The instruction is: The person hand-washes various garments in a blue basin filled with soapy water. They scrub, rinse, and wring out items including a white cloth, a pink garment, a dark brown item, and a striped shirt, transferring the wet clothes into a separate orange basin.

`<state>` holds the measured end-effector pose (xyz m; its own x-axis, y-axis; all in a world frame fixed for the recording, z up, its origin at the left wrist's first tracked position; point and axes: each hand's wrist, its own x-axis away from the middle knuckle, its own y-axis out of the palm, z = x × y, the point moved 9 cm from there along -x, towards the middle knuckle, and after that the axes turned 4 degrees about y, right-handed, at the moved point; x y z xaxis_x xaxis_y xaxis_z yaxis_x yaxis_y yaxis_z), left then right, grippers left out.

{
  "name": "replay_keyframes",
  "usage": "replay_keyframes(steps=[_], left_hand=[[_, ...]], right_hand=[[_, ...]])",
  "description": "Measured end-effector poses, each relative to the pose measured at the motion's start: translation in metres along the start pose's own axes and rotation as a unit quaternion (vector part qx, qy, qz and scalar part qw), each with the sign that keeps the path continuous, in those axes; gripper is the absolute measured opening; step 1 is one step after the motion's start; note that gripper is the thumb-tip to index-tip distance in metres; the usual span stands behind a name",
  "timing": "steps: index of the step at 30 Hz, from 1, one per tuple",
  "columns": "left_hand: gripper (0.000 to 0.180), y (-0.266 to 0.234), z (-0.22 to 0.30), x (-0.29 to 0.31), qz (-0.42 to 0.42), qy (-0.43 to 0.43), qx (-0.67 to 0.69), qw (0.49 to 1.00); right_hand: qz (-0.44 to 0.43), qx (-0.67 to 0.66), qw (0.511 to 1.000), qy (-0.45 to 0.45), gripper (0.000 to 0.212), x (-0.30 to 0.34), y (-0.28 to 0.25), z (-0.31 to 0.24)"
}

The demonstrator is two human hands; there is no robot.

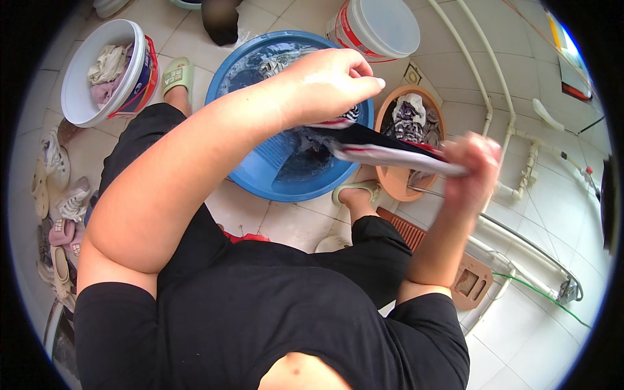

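Note:
A wet black cloth garment [383, 141] with white and red edges stretches slantwise over the blue basin [221, 107]. My right hand [473, 161], smeared by motion, is closed around the garment's white-edged end at the right. Above the basin, my left hand [331, 77] has its fingers curled in. The garment's other end passes beneath my left wrist, and whatever those fingers hold is hidden. In the basin are dark water, a ribbed blue washing slope [265, 161] and a grey striped cloth [276, 65], partly behind my left hand.
An orange-brown tub [394, 181] of clothes stands right of the basin. A white bucket [77, 97] with laundry is at the left, another white bucket [389, 29] behind. Shoes [75, 198] line the left side. A brown washboard [469, 286] lies by the pipes [510, 123] at right.

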<state>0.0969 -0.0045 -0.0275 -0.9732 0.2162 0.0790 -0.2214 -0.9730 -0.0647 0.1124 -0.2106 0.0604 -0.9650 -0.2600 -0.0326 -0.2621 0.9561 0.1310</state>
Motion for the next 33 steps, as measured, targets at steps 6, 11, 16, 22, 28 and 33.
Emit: replay_keyframes(steps=[6, 11, 16, 22, 28, 33], left_hand=[[0.041, 0.005, -0.003, -0.006, -0.004, 0.036, 0.005, 0.999], [0.03, 0.009, -0.011, -0.006, -0.021, -0.004, -0.013, 1.0], [0.031, 0.016, -0.024, -0.01, -0.03, -0.041, 0.032, 0.998], [0.032, 0.032, -0.034, -0.018, -0.048, -0.033, -0.018, 0.998], [0.033, 0.028, -0.035, -0.019, -0.045, -0.048, -0.027, 0.998], [0.031, 0.027, -0.032, -0.017, -0.05, -0.042, -0.037, 0.997]], right_hand=[[-0.008, -0.074, 0.985, -0.156, 0.022, 0.031, -0.008, -0.099], [0.047, 0.066, 0.995, 0.05, 0.008, 0.013, -0.019, 0.059], [-0.043, 0.432, 0.867, 0.247, 0.019, 0.026, -0.054, 0.279], [-0.235, 0.667, 0.643, 0.294, 0.085, 0.087, -0.027, 0.422], [-0.196, 0.722, 0.607, 0.266, 0.045, 0.069, -0.073, 0.415], [-0.063, 0.69, 0.676, 0.25, 0.028, 0.054, -0.095, 0.408]])
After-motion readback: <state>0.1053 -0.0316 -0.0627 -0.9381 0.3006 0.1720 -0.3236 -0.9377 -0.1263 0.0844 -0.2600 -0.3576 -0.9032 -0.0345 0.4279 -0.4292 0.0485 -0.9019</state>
